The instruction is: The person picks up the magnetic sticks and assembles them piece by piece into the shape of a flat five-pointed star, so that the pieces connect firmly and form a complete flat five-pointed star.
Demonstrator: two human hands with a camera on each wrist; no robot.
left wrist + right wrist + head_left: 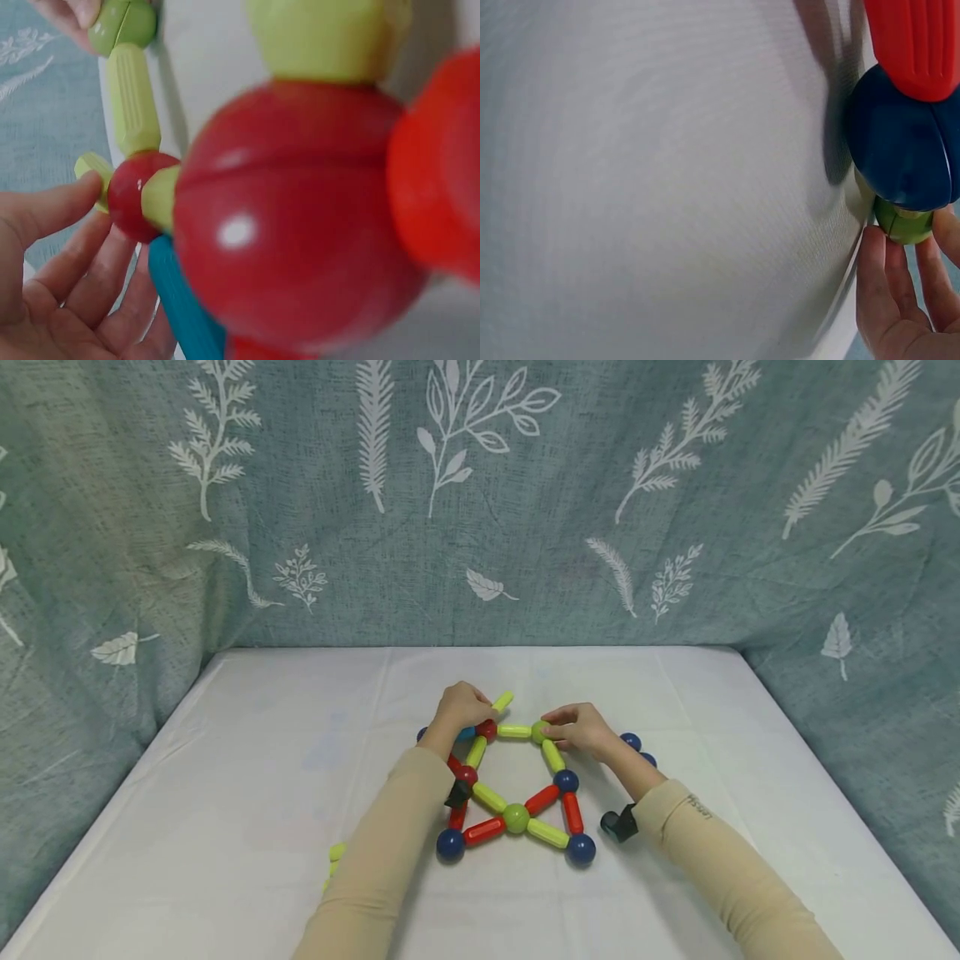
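Observation:
A structure of coloured rods and balls stands on the table, its near blue balls [581, 850] toward me. At its far left, my left hand [459, 706] pinches a yellow-green rod [503, 701] that sticks out from a red ball [486, 730]. The left wrist view shows the thumb on this rod [91, 169] and the other fingers behind the red ball [139, 196]. My right hand [583, 727] holds a green ball [538, 732] at the far right between thumb and fingers. A yellow-green rod [514, 732] joins these two balls.
Loose blue balls [631, 742] lie right of the structure, partly behind the right forearm. Several yellow-green rods [337, 852] lie at left, partly hidden by the left sleeve. A patterned curtain [480, 527] hangs behind the white-covered table [247, 760].

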